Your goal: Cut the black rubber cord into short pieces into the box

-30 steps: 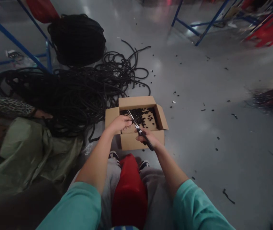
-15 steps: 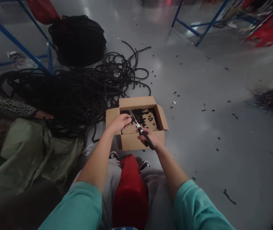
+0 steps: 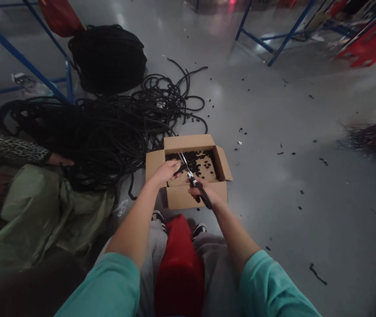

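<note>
Left hand (image 3: 168,171) pinches a black strip (image 3: 182,167); right hand (image 3: 206,189) grips scissors (image 3: 191,178) (blades (image 3: 184,159) parted).

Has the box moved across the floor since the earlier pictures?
No. Judged against the white scrap on the floor, the box shows no shift any way; only the whole view has drifted slightly.
</note>
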A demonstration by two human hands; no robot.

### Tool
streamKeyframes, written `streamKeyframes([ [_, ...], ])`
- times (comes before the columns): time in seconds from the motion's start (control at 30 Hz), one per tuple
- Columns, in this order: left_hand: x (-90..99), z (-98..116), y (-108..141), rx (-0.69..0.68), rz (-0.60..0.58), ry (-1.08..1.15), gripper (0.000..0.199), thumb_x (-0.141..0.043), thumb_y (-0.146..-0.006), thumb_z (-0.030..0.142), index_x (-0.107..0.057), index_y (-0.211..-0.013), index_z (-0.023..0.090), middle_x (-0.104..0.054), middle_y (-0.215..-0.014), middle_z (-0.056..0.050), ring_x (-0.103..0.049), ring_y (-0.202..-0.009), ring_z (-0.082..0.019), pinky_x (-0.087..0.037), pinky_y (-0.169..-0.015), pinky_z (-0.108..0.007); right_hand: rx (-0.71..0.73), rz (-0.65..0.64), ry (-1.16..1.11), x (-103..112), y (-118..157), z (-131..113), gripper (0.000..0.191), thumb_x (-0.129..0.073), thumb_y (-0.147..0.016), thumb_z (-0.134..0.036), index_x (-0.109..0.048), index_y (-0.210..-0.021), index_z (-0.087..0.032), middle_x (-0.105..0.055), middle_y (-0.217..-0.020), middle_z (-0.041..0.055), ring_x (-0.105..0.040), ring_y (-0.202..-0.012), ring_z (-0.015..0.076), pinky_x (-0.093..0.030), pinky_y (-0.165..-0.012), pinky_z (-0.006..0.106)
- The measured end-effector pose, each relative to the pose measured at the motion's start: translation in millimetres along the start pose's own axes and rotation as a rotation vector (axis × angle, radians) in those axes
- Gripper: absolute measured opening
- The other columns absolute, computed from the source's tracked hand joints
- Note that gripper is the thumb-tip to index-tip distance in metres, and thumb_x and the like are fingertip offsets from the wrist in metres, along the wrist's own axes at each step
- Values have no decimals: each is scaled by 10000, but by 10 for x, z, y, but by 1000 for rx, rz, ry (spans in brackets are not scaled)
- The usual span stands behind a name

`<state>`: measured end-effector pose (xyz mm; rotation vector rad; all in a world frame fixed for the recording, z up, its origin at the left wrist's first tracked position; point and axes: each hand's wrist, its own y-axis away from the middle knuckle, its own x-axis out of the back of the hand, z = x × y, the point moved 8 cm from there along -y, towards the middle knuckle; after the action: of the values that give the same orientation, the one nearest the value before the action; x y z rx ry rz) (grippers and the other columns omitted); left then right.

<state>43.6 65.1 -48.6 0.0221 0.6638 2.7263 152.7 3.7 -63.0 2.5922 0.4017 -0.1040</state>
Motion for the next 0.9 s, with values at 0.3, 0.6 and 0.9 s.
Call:
streamKeyframes([
  [0.3, -20, -83, -65, -35, 15, 165, 186, -493, -773, 269, -470, -652, 130, -479, -502, 19, -345, -353, -27, -230, -353, -161, -28, 136, -92, 74, -10, 53, 444, -651, -499, -318, -510, -886, -152, -411, -443, -87, -390, -386, 74, -284, -386, 208],
  [0.6, 119, -100, -67, -1, 102, 291, 192, -603, -624, 83, -510, -789, 116, -527, -604, 24, -480, -487, -54, -376, -506, -194, -31, 154, -77, 129, -7, 69, 478, -665, -503, -305, -490, -926, -172, -428, -549, -70, -408, -474, 71, -304, -436, 214],
  [0.9, 219, -58, -40, -37, 184, 325, 235, -618, -602, 84, -507, -808, 104, -543, -585, 24, -493, -453, -66, -372, -464, -212, -131, -82, -264, -64, 56, 85, 595, -745, -450, -304, -436, -944, -186, -505, -610, -55, -505, -531, 102, -400, -510, 250],
])
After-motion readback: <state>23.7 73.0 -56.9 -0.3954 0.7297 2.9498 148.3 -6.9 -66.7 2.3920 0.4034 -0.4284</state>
